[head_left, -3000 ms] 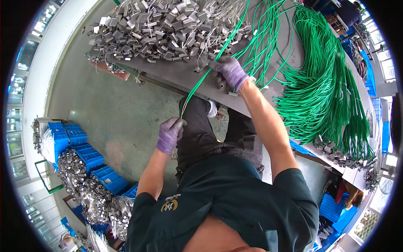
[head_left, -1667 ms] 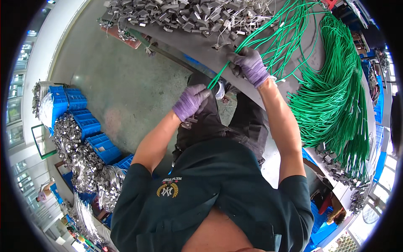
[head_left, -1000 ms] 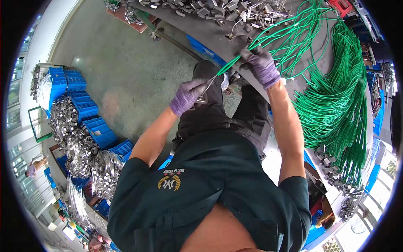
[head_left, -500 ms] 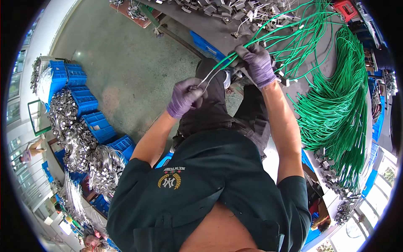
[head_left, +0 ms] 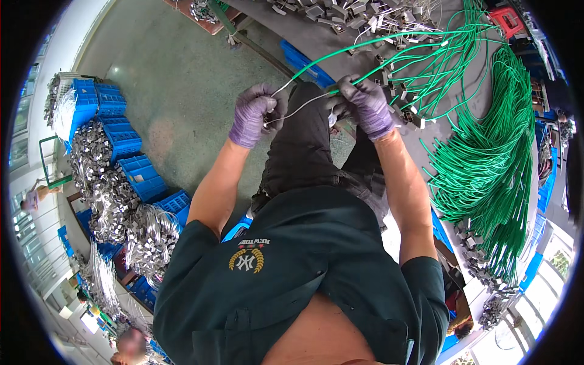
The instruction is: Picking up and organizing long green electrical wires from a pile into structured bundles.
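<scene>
Big gray surface (head_left: 286, 29), huge green cable bundle (head_left: 490, 155) sprawled along its right side. The purple-gloved left hand (head_left: 257, 114) has a silvery-ended green wire (head_left: 340, 52) pinched; the right hand (head_left: 365, 104) grips a second wire (head_left: 392, 64), both running up over the surface.

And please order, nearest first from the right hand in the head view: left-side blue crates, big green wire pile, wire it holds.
1. Held wire, in right hand
2. Big green wire pile, to its right
3. Blue crates, far left
</scene>
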Demonstrator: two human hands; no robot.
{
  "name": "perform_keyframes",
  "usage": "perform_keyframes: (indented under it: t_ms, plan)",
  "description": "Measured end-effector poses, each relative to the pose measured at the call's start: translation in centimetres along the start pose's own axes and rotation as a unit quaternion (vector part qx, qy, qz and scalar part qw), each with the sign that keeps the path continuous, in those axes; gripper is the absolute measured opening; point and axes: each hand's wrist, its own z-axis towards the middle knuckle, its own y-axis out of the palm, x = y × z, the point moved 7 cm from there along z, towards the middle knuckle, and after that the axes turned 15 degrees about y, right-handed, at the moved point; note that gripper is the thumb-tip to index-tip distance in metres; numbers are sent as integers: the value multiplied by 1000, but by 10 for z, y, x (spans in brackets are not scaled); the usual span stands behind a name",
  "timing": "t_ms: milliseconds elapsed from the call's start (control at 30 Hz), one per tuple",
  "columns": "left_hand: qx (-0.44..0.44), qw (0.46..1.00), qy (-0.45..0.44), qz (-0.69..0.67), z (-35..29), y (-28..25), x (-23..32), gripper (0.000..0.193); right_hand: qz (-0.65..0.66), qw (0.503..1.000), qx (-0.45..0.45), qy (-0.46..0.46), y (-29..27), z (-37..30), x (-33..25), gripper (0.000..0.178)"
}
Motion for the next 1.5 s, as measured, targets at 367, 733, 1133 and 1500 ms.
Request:
perform_keyframes:
  t_ms: [367,733,1133,1500]
  plan:
    - [54,978,91,-177,6,15,-24,15,-101,991,89,21,37,-4,25,20]
    - [45,987,130,-87,-11,12,-24,17,91,985,-40,-143,9,7,5,35]
    - [159,984,84,-18,-18,24,-20,30,76,989,90,-89,15,10,26,18]
    - [84,988,92,96,-37,-5,-16,22,326,921,-24,-212,-88,5,-45,30]
